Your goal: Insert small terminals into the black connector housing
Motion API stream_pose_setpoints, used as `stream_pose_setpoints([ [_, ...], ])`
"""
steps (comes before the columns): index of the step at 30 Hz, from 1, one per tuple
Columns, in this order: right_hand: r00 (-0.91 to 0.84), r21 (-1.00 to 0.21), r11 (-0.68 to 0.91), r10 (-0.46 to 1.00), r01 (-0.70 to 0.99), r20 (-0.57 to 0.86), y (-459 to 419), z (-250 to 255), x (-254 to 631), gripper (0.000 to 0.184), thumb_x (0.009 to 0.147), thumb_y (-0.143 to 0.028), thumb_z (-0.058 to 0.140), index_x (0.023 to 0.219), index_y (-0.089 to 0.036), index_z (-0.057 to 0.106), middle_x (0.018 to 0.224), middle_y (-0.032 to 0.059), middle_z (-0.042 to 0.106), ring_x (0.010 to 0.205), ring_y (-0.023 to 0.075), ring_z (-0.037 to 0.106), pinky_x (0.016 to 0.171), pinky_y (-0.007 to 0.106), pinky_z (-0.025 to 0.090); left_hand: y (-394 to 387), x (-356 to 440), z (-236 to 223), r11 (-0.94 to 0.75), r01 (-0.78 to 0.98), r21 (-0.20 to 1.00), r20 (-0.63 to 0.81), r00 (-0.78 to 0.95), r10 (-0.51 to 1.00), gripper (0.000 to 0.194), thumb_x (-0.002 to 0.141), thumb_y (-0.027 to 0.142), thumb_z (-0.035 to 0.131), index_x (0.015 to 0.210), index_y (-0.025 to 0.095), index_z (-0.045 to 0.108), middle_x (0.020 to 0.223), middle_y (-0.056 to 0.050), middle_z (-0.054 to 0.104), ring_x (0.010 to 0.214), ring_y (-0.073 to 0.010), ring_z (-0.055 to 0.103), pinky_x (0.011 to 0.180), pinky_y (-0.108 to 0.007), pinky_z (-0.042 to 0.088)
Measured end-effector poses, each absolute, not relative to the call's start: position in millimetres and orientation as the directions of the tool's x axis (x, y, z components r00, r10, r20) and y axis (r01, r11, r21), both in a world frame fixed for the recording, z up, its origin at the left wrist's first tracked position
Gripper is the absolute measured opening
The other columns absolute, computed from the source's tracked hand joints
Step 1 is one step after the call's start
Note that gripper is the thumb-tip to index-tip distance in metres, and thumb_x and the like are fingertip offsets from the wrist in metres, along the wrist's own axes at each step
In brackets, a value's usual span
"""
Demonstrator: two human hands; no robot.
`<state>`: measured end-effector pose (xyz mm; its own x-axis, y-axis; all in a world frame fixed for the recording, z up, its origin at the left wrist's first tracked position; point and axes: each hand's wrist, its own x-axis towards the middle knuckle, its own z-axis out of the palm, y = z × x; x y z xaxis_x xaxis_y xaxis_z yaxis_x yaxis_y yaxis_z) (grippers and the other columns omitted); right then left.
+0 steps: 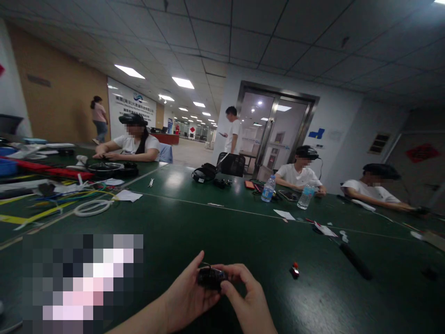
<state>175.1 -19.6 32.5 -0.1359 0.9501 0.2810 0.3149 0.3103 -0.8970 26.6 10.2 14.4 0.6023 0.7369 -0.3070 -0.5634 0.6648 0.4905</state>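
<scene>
Low in the middle of the head view, both hands are at a small, glossy black object (212,278) held above the green table. Its exact kind is hard to tell; a thin dark strand curves along its upper left. My left hand (186,290) cradles it from the left, palm turned up and thumb raised beside it. From the right, my right hand (247,292) pinches its near end between thumb and fingers. Off to the right on the tabletop lies a small red and silver piece (295,270). Beyond that is a tool with a long black handle (355,261).
Water bottles (268,189) stand across the green table (167,222). Cables, including a white coil (93,208), clutter the left side. A small wrench (151,183) and a black headset (204,173) lie farther back. Several people sit around the far edges; one person (232,130) stands behind.
</scene>
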Motion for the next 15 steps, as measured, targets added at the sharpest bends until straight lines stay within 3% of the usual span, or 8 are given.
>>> stream_pose_setpoints([
  [6, 0.035, -0.989, 0.147, 0.988, 0.028, 0.148, -11.5, 22.1, 179.8, 0.027, 0.066, -0.035, 0.063, 0.088, -0.018, 0.062, 0.078, 0.0048, 0.063, 0.074, 0.0199, 0.058, 0.070, 0.033, 0.044, 13.1, 23.8, 12.0, 0.677, -0.555, 0.484, -0.281, 0.634, 0.720, 0.046, 0.080, 0.051, 0.048, 0.094, 0.009, 0.058, 0.083, -0.010, 0.065, 0.074, -0.0192, 0.063, 0.067, -0.024, 0.045],
  [15, 0.179, -0.954, 0.090, 0.983, -0.285, 0.039, -3.0, 16.5, 185.2, 0.036, 0.057, -0.038, 0.072, 0.087, -0.019, 0.064, 0.087, 0.0046, 0.065, 0.082, 0.0173, 0.056, 0.075, 0.029, 0.041, 14.3, 22.7, 14.0, 0.687, -0.561, 0.463, -0.300, 0.630, 0.716, 0.050, 0.079, 0.051, 0.049, 0.099, 0.007, 0.054, 0.096, -0.017, 0.062, 0.075, -0.0210, 0.063, 0.068, -0.025, 0.046],
])
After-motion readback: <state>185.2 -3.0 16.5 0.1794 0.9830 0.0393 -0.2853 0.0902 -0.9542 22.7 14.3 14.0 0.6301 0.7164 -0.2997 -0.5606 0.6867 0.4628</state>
